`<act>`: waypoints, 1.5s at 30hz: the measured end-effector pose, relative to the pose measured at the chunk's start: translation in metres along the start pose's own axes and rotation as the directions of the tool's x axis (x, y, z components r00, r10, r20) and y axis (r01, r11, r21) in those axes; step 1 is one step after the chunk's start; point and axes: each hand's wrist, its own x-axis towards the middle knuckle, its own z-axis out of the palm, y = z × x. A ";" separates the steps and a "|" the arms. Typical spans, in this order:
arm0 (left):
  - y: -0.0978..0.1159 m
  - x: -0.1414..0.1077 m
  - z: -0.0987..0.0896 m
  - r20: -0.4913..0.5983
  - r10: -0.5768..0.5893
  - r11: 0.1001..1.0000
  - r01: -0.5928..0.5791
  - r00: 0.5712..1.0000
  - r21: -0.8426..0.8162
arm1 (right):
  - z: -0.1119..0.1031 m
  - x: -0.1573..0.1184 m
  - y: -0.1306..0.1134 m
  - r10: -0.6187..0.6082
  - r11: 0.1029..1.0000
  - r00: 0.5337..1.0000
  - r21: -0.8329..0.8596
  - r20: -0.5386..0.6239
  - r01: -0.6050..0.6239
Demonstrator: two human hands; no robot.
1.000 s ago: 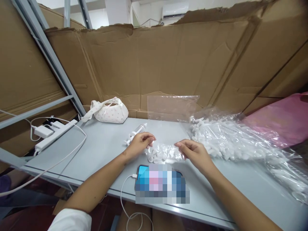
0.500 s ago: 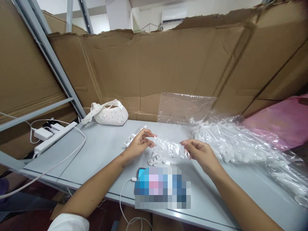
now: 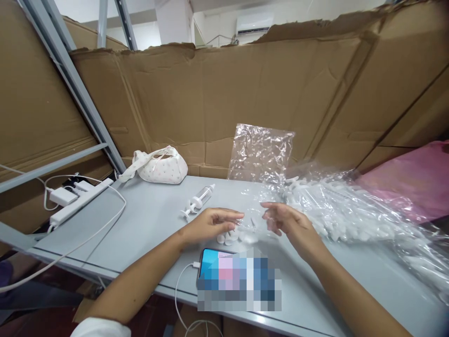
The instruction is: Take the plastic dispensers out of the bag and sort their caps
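Observation:
My left hand (image 3: pixel 219 223) has its fingers stretched out over a small pile of white round plastic caps (image 3: pixel 229 239); I see nothing held in it. Just right of the pile, my right hand (image 3: pixel 289 224) is raised with fingers apart and loosely bent. Between the hands there is thin clear plastic and a small pointed piece, too blurred to make out. Up and to the left of my left hand lies a large clear plastic syringe (image 3: pixel 199 200) with a white plunger. A clear plastic bag (image 3: pixel 261 150) stands crinkled against the cardboard behind the hands.
A phone (image 3: pixel 213 269), partly blurred out, lies at the table's front edge with a charging cable. A big clear bag of white parts (image 3: pixel 336 206) fills the right side beside pink plastic (image 3: pixel 393 182). A white pouch (image 3: pixel 163 166) and a power strip (image 3: pixel 80 201) are left.
The clear plastic strip stretched between both hands is no longer held. My left hand has moved lower and right, uncovering the syringe. The clear bag behind is more upright and crinkled.

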 end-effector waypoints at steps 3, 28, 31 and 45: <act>0.005 0.000 0.001 -0.111 0.017 1.000 -0.018 0.994 -0.006 | 0.002 -0.002 0.002 -0.091 0.987 0.987 0.143 0.136 0.071; -0.002 0.005 0.007 -0.244 0.011 0.975 -0.065 0.970 -0.214 | 0.019 -0.011 0.006 -0.111 0.993 0.994 0.052 0.011 0.110; -0.002 0.005 0.007 -0.256 -0.002 0.973 -0.057 0.967 -0.222 | 0.019 -0.012 0.007 -0.162 0.987 0.987 0.010 0.015 0.162; 0.001 0.007 0.010 -0.306 -0.030 0.958 -0.060 0.952 -0.281 | 0.017 -0.010 0.005 -0.215 0.972 0.976 -0.100 -0.019 0.212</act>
